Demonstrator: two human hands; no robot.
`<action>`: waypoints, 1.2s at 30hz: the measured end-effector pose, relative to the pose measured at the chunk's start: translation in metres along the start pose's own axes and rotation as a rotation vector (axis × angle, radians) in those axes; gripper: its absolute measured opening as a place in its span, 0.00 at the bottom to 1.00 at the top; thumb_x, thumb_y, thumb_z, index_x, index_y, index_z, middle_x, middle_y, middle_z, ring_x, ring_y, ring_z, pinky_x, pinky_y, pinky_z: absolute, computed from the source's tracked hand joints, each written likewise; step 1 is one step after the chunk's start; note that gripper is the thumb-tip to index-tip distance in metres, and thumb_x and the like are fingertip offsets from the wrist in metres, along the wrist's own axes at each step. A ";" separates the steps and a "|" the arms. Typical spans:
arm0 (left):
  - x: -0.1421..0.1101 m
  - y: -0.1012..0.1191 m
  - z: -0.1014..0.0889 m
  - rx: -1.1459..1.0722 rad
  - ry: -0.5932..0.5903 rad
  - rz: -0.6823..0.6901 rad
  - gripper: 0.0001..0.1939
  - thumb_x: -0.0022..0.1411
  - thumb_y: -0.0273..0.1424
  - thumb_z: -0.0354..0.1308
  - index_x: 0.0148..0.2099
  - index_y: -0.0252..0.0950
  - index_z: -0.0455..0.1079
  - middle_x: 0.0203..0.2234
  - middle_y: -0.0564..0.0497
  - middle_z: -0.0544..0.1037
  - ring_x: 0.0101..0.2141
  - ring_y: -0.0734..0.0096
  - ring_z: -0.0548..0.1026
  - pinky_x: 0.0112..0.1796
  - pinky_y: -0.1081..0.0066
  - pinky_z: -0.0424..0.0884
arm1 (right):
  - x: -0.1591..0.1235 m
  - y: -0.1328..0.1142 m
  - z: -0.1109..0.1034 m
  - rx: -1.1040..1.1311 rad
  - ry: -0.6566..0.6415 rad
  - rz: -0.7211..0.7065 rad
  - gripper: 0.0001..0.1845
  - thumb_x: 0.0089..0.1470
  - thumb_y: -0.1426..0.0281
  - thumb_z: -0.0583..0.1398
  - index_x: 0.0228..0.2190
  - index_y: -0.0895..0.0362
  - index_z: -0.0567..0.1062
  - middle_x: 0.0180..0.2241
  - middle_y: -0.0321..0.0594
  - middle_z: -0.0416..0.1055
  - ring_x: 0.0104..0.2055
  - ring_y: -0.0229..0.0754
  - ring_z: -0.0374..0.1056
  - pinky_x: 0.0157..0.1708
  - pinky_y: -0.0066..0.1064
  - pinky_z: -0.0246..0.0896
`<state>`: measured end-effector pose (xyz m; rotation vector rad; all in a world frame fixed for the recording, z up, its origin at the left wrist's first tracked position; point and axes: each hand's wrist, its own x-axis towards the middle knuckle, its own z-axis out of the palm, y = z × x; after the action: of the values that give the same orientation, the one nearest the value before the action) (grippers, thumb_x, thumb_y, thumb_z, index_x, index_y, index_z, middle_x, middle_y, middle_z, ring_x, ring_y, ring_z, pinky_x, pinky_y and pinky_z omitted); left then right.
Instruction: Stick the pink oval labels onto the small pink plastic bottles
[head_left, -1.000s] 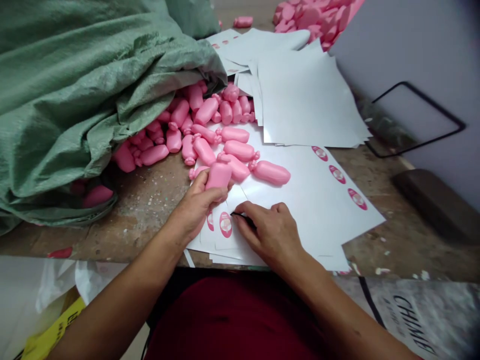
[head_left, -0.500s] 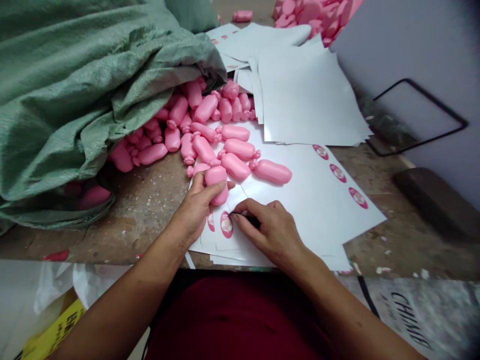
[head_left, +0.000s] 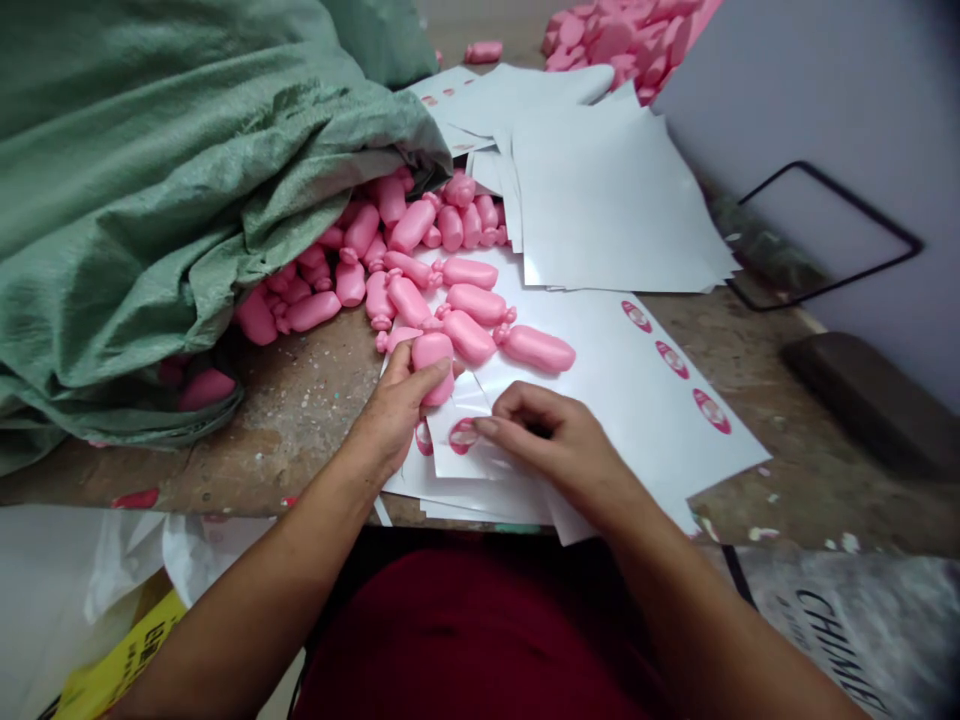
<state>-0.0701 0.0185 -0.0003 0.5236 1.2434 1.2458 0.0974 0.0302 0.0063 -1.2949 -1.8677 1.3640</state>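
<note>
If peeling sticker [head_left: 459, 438]: lift slowly, by edge.
Right hand [head_left: 559, 440]: narrow grip at sticker edge.
Left hand [head_left: 394, 412]: grip around pink bottle [head_left: 432, 362].

Worn brown tabletop [head_left: 292, 410] with pale specks, a plain grey-lilac panel [head_left: 825, 100] along its right, muted light.

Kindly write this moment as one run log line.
Left hand: holds pink piece; Right hand: at oval label on white sheet; Beyond: other pink pieces
</note>
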 end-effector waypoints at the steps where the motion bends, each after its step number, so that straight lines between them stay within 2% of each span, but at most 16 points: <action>1: -0.001 0.000 0.000 0.015 -0.001 0.013 0.13 0.56 0.30 0.61 0.44 0.37 0.65 0.33 0.53 0.76 0.36 0.72 0.73 0.39 0.71 0.67 | -0.002 -0.003 -0.005 0.104 0.008 0.019 0.18 0.52 0.56 0.63 0.22 0.54 0.67 0.20 0.31 0.63 0.23 0.35 0.57 0.25 0.29 0.51; 4: -0.011 0.001 0.004 0.056 -0.032 0.037 0.16 0.56 0.31 0.64 0.46 0.38 0.66 0.34 0.53 0.77 0.37 0.71 0.74 0.41 0.71 0.69 | -0.008 -0.010 -0.014 0.215 0.046 0.017 0.16 0.50 0.56 0.65 0.23 0.54 0.69 0.21 0.31 0.63 0.24 0.35 0.57 0.25 0.29 0.53; 7: -0.030 0.003 0.008 -0.012 -0.147 -0.074 0.18 0.56 0.34 0.66 0.48 0.39 0.66 0.35 0.54 0.76 0.35 0.72 0.75 0.39 0.72 0.70 | -0.012 -0.011 -0.016 0.233 0.030 0.001 0.14 0.51 0.57 0.64 0.26 0.55 0.73 0.23 0.33 0.67 0.26 0.36 0.60 0.26 0.30 0.56; 10: -0.048 0.003 0.010 -0.135 -0.271 -0.233 0.24 0.60 0.46 0.63 0.52 0.40 0.66 0.34 0.52 0.76 0.32 0.70 0.76 0.32 0.71 0.73 | -0.015 -0.010 -0.015 0.264 -0.007 -0.005 0.14 0.53 0.57 0.63 0.27 0.55 0.73 0.23 0.34 0.69 0.26 0.36 0.62 0.28 0.30 0.58; 13: -0.058 0.002 0.011 -0.169 -0.326 -0.284 0.32 0.61 0.57 0.56 0.56 0.39 0.64 0.36 0.48 0.78 0.32 0.66 0.78 0.29 0.70 0.74 | -0.018 -0.008 -0.014 0.280 -0.023 -0.005 0.16 0.53 0.56 0.64 0.25 0.56 0.71 0.22 0.33 0.67 0.25 0.35 0.61 0.26 0.29 0.56; 16: -0.062 0.002 0.012 -0.137 -0.331 -0.269 0.34 0.61 0.59 0.52 0.57 0.38 0.63 0.37 0.46 0.78 0.32 0.66 0.79 0.28 0.72 0.73 | -0.019 -0.008 -0.014 0.294 -0.035 0.012 0.18 0.51 0.56 0.65 0.24 0.56 0.71 0.21 0.32 0.66 0.24 0.34 0.59 0.25 0.28 0.54; 23: -0.066 0.000 0.014 -0.052 -0.294 -0.206 0.37 0.57 0.61 0.55 0.56 0.37 0.65 0.44 0.44 0.77 0.36 0.64 0.79 0.26 0.73 0.72 | -0.020 -0.007 -0.014 0.294 -0.034 0.042 0.19 0.49 0.55 0.66 0.23 0.57 0.71 0.22 0.32 0.66 0.25 0.34 0.59 0.26 0.28 0.54; 29: -0.067 -0.002 0.015 -0.014 -0.274 -0.183 0.41 0.54 0.62 0.57 0.59 0.37 0.62 0.42 0.43 0.76 0.36 0.63 0.78 0.28 0.71 0.72 | -0.021 -0.008 -0.014 0.243 -0.020 0.041 0.20 0.49 0.54 0.65 0.23 0.57 0.70 0.22 0.32 0.65 0.25 0.34 0.58 0.26 0.28 0.54; 36: -0.068 -0.006 0.011 0.049 -0.315 -0.147 0.32 0.64 0.56 0.52 0.59 0.40 0.62 0.46 0.46 0.73 0.38 0.66 0.77 0.31 0.71 0.72 | -0.021 -0.007 -0.012 0.157 0.000 0.043 0.18 0.50 0.54 0.63 0.23 0.56 0.70 0.22 0.32 0.65 0.25 0.35 0.59 0.27 0.29 0.54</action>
<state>-0.0470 -0.0409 0.0259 0.6261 1.0279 0.9689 0.1134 0.0171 0.0204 -1.2620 -1.7034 1.5002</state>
